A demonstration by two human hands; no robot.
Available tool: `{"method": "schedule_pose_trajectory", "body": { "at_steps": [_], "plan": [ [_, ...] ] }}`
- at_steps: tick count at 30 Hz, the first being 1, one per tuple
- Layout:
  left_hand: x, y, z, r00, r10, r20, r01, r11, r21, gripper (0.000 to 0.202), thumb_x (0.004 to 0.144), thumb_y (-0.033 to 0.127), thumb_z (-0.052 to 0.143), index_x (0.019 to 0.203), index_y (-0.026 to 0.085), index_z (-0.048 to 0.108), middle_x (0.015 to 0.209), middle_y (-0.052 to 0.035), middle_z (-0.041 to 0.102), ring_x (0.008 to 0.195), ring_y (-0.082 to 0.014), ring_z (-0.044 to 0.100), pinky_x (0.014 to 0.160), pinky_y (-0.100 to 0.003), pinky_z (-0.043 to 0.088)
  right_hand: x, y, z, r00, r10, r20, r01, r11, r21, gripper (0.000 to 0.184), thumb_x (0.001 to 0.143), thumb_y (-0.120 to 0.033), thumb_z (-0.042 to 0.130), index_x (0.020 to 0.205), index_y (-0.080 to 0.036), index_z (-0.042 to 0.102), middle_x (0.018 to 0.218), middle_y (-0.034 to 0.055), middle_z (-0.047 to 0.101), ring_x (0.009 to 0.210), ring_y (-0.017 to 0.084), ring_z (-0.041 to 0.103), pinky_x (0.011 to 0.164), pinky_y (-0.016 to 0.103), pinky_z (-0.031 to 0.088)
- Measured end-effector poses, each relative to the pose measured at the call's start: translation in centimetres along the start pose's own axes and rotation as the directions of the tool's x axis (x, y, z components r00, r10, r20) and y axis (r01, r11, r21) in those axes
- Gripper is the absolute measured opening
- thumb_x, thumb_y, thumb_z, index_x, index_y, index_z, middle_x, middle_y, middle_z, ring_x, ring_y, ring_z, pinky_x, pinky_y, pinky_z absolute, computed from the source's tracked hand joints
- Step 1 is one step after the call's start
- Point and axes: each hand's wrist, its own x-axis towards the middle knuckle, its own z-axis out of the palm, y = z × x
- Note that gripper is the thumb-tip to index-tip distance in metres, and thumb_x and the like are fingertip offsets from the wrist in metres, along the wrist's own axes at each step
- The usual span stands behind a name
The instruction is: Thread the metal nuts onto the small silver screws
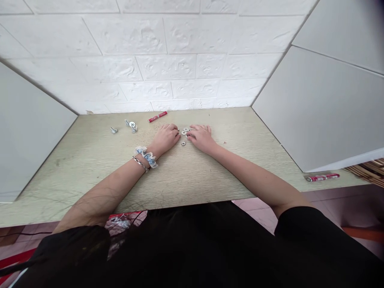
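My left hand [166, 138] rests on the table left of a small cluster of flat metal washers [184, 133]. Its fingers are pressed together, and a thin pale sliver of something shows at the fingertips, too small to name. From the other side, my right hand [201, 138] curls its fingers down at the right edge of the washers. Thumb and fingertips touch that spot, but what they pinch is hidden. Just below the washers lies a metal nut [183, 143], apart from both hands.
Several bolts with washers [133, 127] stand at the back left, with a single bolt [113, 130] beside them. A red tube [157, 117] lies near the brick wall [168, 66]. Another red tube [323, 177] is at the right front edge. Grey panels [330, 104] flank the table [180, 180].
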Motion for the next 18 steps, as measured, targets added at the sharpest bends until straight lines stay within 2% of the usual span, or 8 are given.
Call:
{"method": "schedule_pose_trajectory", "body": {
  "at_steps": [3, 6, 10, 12, 14, 15, 18],
  "plan": [
    [0.0, -0.1, 0.0, 1.000, 0.015, -0.001, -0.015, 0.999, -0.032, 0.031, 0.091, 0.030, 0.043, 0.093, 0.012, 0.068, 0.110, -0.0141, 0.062, 0.105, -0.0271, 0.055, 0.095, -0.044, 0.041, 0.1, 0.0, -0.2, 1.000, -0.017, 0.011, 0.017, 1.000, 0.022, 0.023, 0.088, -0.030, 0.050, 0.100, -0.024, 0.068, 0.138, 0.0070, 0.050, 0.127, 0.030, 0.041, 0.107, 0.058, 0.023],
    [-0.1, -0.1, -0.3, 0.998, 0.027, -0.052, -0.032, 0.995, -0.097, 0.027, 0.091, 0.029, 0.044, 0.093, 0.014, 0.067, 0.115, -0.0139, 0.061, 0.109, -0.0265, 0.054, 0.098, -0.045, 0.039, 0.0, -0.1, -0.5, 0.998, -0.041, 0.044, 0.039, 0.999, 0.035, 0.021, 0.088, -0.029, 0.050, 0.097, -0.023, 0.068, 0.141, 0.0069, 0.048, 0.129, 0.029, 0.039, 0.107, 0.054, 0.025],
    [-0.3, 0.7, -1.2, 0.984, 0.059, -0.166, -0.105, 0.954, -0.279, 0.023, 0.092, 0.032, 0.045, 0.098, 0.017, 0.062, 0.114, -0.0101, 0.063, 0.109, -0.0220, 0.055, 0.099, -0.041, 0.040, -0.2, -0.1, -0.6, 0.997, -0.068, 0.037, 0.067, 0.997, 0.026, 0.026, 0.088, -0.029, 0.049, 0.108, -0.023, 0.065, 0.141, 0.0082, 0.046, 0.129, 0.029, 0.039, 0.107, 0.053, 0.026],
    [-0.3, 1.7, -1.6, 0.980, -0.013, -0.201, -0.073, 0.906, -0.416, 0.021, 0.093, 0.033, 0.044, 0.099, 0.019, 0.059, 0.108, -0.0081, 0.065, 0.104, -0.0197, 0.058, 0.095, -0.037, 0.043, -0.2, -0.1, -0.6, 0.997, -0.062, 0.036, 0.062, 0.998, 0.015, 0.028, 0.088, -0.032, 0.050, 0.111, -0.024, 0.064, 0.141, 0.0088, 0.046, 0.129, 0.030, 0.039, 0.107, 0.053, 0.026],
    [-0.1, 2.9, -1.7, 0.966, -0.168, -0.196, 0.017, 0.801, -0.599, 0.020, 0.094, 0.034, 0.042, 0.100, 0.020, 0.055, 0.099, -0.0059, 0.066, 0.089, -0.0166, 0.062, 0.083, -0.032, 0.048, -0.1, -0.2, -0.5, 0.997, -0.060, 0.042, 0.060, 0.998, 0.004, 0.027, 0.089, -0.033, 0.049, 0.107, -0.023, 0.066, 0.140, 0.0087, 0.047, 0.129, 0.030, 0.039, 0.106, 0.053, 0.027],
    [0.1, 3.5, -1.7, 0.955, -0.245, -0.169, 0.059, 0.713, -0.698, 0.019, 0.094, 0.035, 0.041, 0.100, 0.020, 0.053, 0.097, -0.0051, 0.066, 0.081, -0.0147, 0.063, 0.075, -0.030, 0.049, -0.1, -0.2, -0.5, 0.997, -0.064, 0.044, 0.064, 0.998, 0.000, 0.026, 0.090, -0.033, 0.047, 0.104, -0.023, 0.066, 0.140, 0.0085, 0.048, 0.128, 0.030, 0.040, 0.105, 0.053, 0.027],
    [1.2, 4.5, -1.3, 0.913, -0.409, 0.008, 0.179, 0.381, -0.907, 0.017, 0.094, 0.036, 0.043, 0.098, 0.021, 0.047, 0.091, -0.0032, 0.065, 0.062, -0.0100, 0.061, 0.056, -0.024, 0.046, 0.0, -0.4, -0.6, 0.995, -0.071, 0.072, 0.072, 0.997, -0.002, 0.029, 0.092, -0.033, 0.041, 0.106, -0.022, 0.064, 0.140, 0.0081, 0.048, 0.128, 0.029, 0.040, 0.104, 0.053, 0.030]
  ]
}}
